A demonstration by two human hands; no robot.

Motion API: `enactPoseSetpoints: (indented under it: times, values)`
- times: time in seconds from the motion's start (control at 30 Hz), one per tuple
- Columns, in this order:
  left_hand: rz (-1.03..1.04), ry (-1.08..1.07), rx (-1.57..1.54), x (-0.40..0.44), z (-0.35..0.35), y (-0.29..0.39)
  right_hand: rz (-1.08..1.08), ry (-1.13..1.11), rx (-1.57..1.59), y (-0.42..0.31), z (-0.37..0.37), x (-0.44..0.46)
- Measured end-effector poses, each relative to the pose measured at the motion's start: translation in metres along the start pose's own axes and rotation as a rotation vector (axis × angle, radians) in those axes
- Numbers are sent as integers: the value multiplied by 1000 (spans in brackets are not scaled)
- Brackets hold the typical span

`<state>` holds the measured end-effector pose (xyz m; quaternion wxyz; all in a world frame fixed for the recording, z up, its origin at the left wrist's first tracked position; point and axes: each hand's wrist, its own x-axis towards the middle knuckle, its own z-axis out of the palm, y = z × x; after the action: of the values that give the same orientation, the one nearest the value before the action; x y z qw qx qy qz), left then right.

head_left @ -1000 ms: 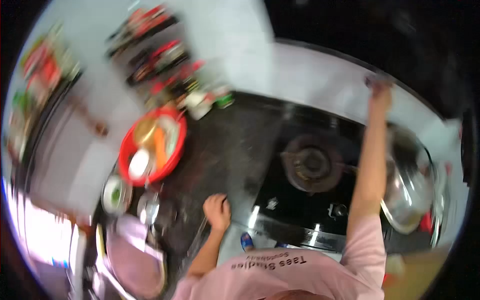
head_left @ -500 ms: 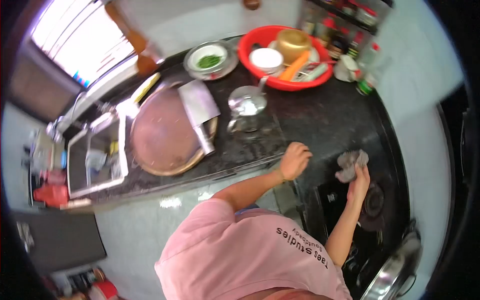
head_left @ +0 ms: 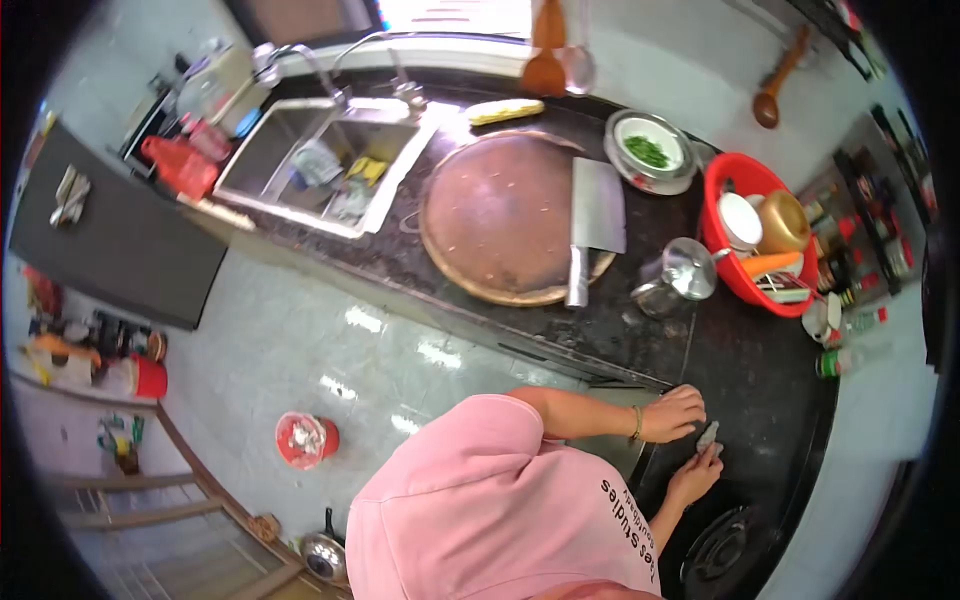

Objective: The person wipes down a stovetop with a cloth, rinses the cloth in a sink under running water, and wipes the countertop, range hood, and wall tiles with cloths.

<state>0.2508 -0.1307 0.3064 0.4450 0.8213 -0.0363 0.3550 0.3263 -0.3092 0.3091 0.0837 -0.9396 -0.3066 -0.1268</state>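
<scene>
Bent over a dark kitchen counter [head_left: 745,350], a person in a pink T-shirt [head_left: 450,490] pinches a small grey cloth [head_left: 708,437] between the fingers of the right hand [head_left: 694,476], to the lower right of a round cutting board [head_left: 500,220] as the camera sees it. The left hand [head_left: 672,413], with a bracelet [head_left: 637,422] at its wrist, is just beside the cloth on the side nearer the board, fingers bent; whether it grasps or touches anything cannot be told. A cleaver [head_left: 598,205] lies over the board's right-hand rim, its handle pointing toward the near edge. Right of the board stand a clear pot with a shiny lid [head_left: 690,268] and, farther right, a red basin [head_left: 712,215] of dishes; a white bowl [head_left: 674,150] of chopped greens [head_left: 648,152] sits to its upper right. A sink [head_left: 400,185] lies left of the board, and a burner [head_left: 720,550] is well apart from it, below the cloth.
</scene>
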Motion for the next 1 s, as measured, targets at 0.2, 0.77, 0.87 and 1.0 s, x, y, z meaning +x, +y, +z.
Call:
enactPoseSetpoints:
  times: [0.2, 0.77, 0.87, 1.0]
  values:
    - [4, 134, 161, -75, -64, 22, -80, -32, 2, 17, 10, 7]
    - [-1845, -723, 763, -613, -151, 148, 43, -105, 125, -15, -8, -2]
    - [-1874, -595, 777, -599, -159, 133, 55, -83, 79, -17, 10, -3]
    - [-1858, -525, 793, -588, -175, 114, 122, -154, -30, -28, 14, 3]
